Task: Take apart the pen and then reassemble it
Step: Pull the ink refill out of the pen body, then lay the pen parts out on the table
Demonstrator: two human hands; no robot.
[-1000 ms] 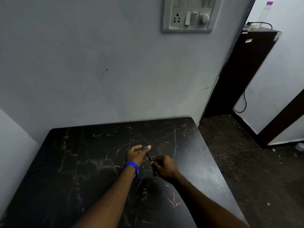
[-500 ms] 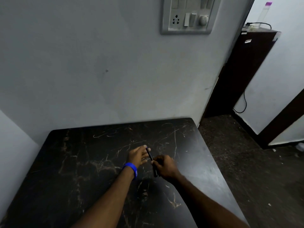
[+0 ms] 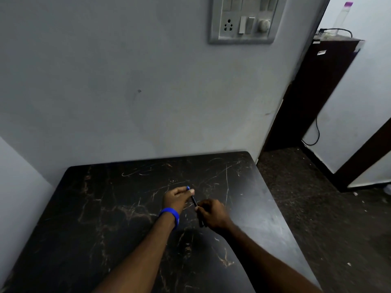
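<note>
Holding a dark pen (image 3: 194,201) between them, both bare hands hover just above a black marble-patterned table (image 3: 105,208) that stands against a grey wall (image 3: 127,81). The left hand (image 3: 176,198) has its fingers curled, and its thumb and fingertips pinch the upper end of the pen, where a small blue tip (image 3: 187,188) pokes out past the fingers. A blue wristband (image 3: 170,216) circles the left wrist. The right hand (image 3: 211,213) is closed around the lower part of the pen, so the dark barrel runs at a slant from the left fingertips down into the right fist, and a short dark length seems to stick out below the right hand near the table; whether that part touches the surface cannot be told. Whether the pen is in one piece or partly pulled apart is too small and dark to tell. Both forearms reach in from the bottom edge of the view. High on the wall sits a switch panel (image 3: 243,20) with a socket, switches and a round knob. To the right, past the table's corner, a dark cabinet (image 3: 317,92) stands on a dark speckled floor (image 3: 317,208), with a black cable (image 3: 316,134) hanging beside it and a clear bottle (image 3: 342,17) with a purple cap on top.
</note>
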